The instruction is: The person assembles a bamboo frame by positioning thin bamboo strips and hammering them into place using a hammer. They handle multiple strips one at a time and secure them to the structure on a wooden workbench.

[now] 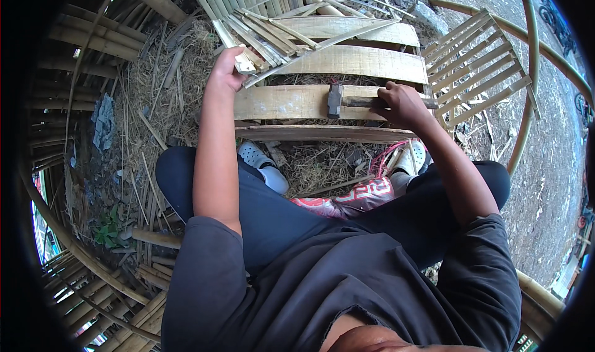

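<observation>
Four pale boards make up the low desk (365,60) in front of your feet, running left to right with dark gaps between them. Over its far-left part lies the bamboo framework (266,34), its thin strips fanned and crossing, one long strip slanting from near left to far right above the boards. Just beside the desk on the right is a smaller slatted panel (477,83), its slats set in a row with gaps. The hammer (358,101) lies level over the third board from the far side, head to the left; I cannot tell whether the head touches the wood. Your right hand (403,106) has its fingers wrapped around the handle. Your left hand (228,70) has its fingers closed on the framework's near-left corner.

This looks like the lining-up step: you seem to be settling the strips, hammer ready but not raised. The next move likely calls for pinning that corner against a board, squaring the loose strips, and keeping your left fingers out of the hammer's path.
</observation>
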### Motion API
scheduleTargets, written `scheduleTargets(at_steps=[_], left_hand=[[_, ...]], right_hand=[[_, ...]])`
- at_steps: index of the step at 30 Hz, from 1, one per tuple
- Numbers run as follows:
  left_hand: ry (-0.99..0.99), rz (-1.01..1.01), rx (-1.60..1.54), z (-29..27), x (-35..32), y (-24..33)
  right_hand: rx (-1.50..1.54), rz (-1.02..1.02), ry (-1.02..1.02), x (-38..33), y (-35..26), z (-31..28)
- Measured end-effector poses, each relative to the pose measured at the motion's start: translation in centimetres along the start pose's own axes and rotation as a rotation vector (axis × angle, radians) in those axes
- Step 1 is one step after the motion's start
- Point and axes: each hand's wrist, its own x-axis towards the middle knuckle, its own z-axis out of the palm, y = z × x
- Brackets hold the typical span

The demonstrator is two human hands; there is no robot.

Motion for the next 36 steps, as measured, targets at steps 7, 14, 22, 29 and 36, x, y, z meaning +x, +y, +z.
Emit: scheduleTargets(at_steps=[7, 14, 22, 29, 36], left_hand=[[0.012, -0.027, 0.042, 0.8, -0.5, -0.3], [-0.036, -0.049, 0.058, 1.3, -0.4, -2.3], [-0.006, -0.005, 0.076, 1.3, -1.4, -3.5], [-0.085, 0.058, 0.040, 1.2, -1.7, -4.8], [-0.047, 0.119, 0.019, 3.5, -3.7, -6.9]], right_hand=[[-0.065, 0.203, -0.077, 4.9, -0.3, -0.5], [1.396, 0.843, -0.258, 11.6, -0.7, 2.1], [1.614, 0.699, -0.050, 14.5, -1.2, 4.2], [1.708, 0.575, 0.030, 15.5, -0.9, 2.9], [1.592, 0.524, 0.059, 15.4, 0.1, -0.6]])
